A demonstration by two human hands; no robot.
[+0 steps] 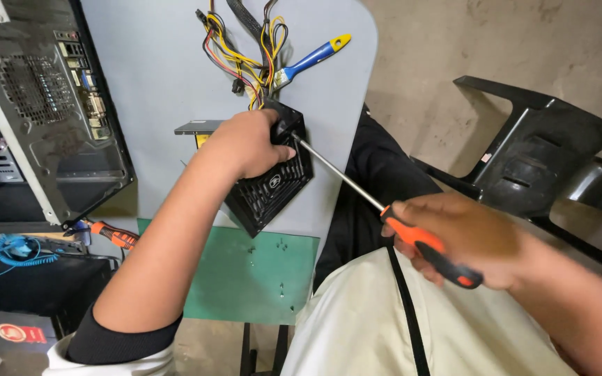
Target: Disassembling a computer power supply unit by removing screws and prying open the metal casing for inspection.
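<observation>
The left hand (pixel 249 143) clamps over the top of a black computer power supply (pixel 269 184), tipping it on edge against the grey table (pixel 155 76) so its corner faces the tool. The right hand (pixel 465 240) is wrapped firmly round the orange-and-black handle of a long screwdriver (pixel 384 209), whose tip meets the unit just beside the left thumb (likely at a screw, though that is hidden). Above the left hand, the unit's yellow and red wires (pixel 242 49) trail beside a blue-handled brush (pixel 311 59). Below the left hand, small screws lie on a green mat (pixel 259 268).

Left hand (pixel 245 143) grips the black power supply (pixel 269 184) (tilted on the grey table (pixel 155 76)); right hand (pixel 465 240) drives the screwdriver (pixel 391 212) in.
</observation>
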